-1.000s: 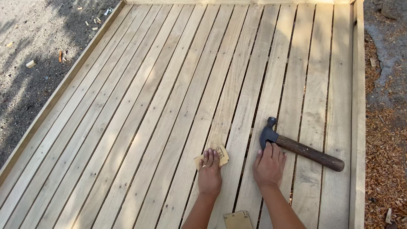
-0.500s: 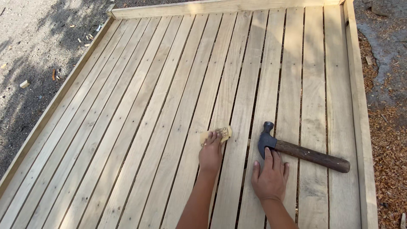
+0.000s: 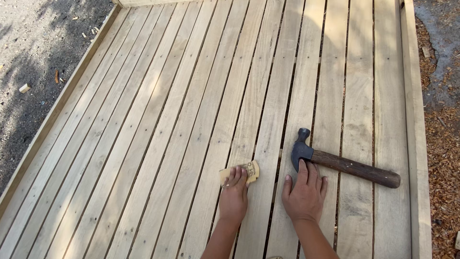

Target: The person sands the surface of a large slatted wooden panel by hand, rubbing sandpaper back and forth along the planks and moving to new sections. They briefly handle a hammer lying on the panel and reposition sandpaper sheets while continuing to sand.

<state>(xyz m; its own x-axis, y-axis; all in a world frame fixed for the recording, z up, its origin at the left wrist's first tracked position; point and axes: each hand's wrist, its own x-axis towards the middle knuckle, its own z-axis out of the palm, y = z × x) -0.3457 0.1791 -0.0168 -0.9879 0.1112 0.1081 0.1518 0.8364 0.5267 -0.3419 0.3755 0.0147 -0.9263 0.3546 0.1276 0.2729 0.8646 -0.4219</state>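
L hand flat, fingers together, pressing sandpaper piece onto slatted wood deck, no closed grip. R hand open, braced on a plank for support, fingertips touching hammer head.

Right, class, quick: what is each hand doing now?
Left hand: flat, pressing sandpaper onto the slats.
Right hand: open, flat on slats, fingertips at the hammer.
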